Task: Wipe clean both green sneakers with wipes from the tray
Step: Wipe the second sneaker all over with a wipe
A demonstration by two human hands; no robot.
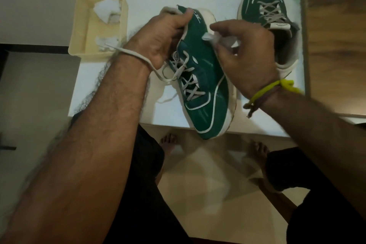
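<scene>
While the left hand [162, 35] grips one sneaker [202, 89] by its heel, the right hand [245, 45] pinches a wipe [213, 36] against its side.

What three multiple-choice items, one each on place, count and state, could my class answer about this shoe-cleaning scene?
1. Where does the cream plastic tray sit?
A. white table's far left corner
B. floor
C. a lap

2. How many green suede sneakers with white soles show?
A. one
B. two
C. three

3. What does the right hand do?
A. hangs idle
B. ties laces
C. pinches a white wipe at the held sneaker

Key: 1 A, tray rests on the table; 2 B, one in the left hand, a second sneaker behind; 3 C, wipe meets the side.
</scene>
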